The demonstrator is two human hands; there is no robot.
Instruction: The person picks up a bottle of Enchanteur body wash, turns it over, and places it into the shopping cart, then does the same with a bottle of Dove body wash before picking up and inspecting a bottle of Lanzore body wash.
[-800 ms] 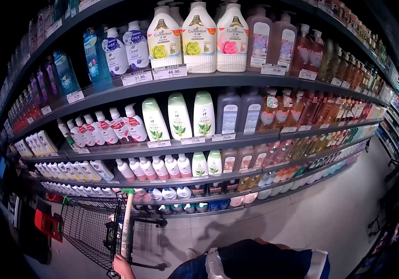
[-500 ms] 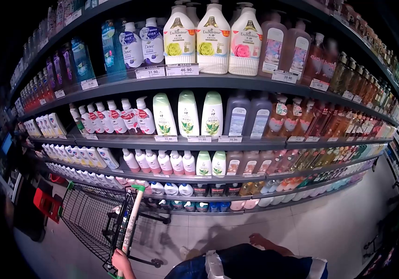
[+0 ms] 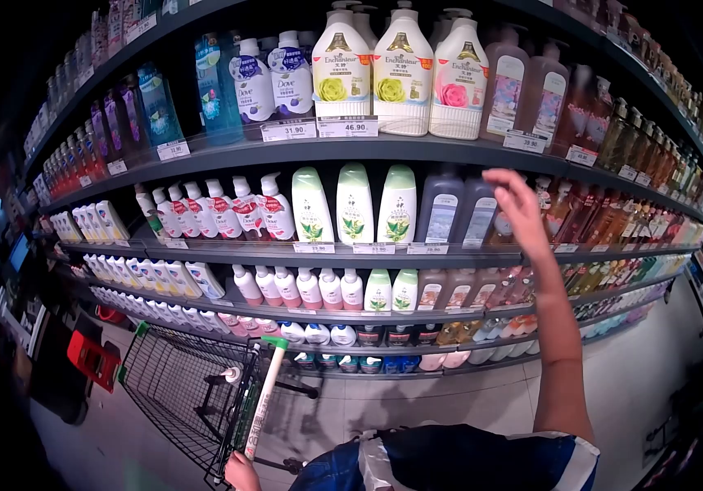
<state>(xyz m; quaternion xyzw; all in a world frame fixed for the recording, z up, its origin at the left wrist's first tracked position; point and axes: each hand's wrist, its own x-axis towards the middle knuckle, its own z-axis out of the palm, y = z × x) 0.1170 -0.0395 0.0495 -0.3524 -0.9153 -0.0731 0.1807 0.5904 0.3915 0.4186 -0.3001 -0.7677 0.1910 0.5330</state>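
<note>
My left hand [image 3: 241, 472] is closed around the near end of the white handle [image 3: 266, 391] of a shopping cart [image 3: 173, 378]. A bottle with a white pump top [image 3: 231, 374] shows inside the cart's wire basket. Raised on an outstretched arm, my right hand [image 3: 517, 206] is open, fingers extended and nothing in them. It overlaps the middle shelf in this view, just right of two dark grey-purple bottles [image 3: 476, 209] and in front of amber pump bottles [image 3: 544, 193], partly hiding them. White bottles with green caps [image 3: 353, 204] stand to its left.
Above the hand runs a shelf edge [image 3: 417, 146] with price tags, carrying large white Enchanteur pump bottles [image 3: 401, 78] and Dove bottles [image 3: 290, 82]. Lower shelves hold more rows, including pink-and-white bottles [image 3: 308, 288]. A red basket-like object [image 3: 93, 360] sits left of the cart.
My right hand has risen from low near my body up to the middle shelf. My left hand stays on the cart handle. The view has shifted slightly, moving the shelves rightward.
</note>
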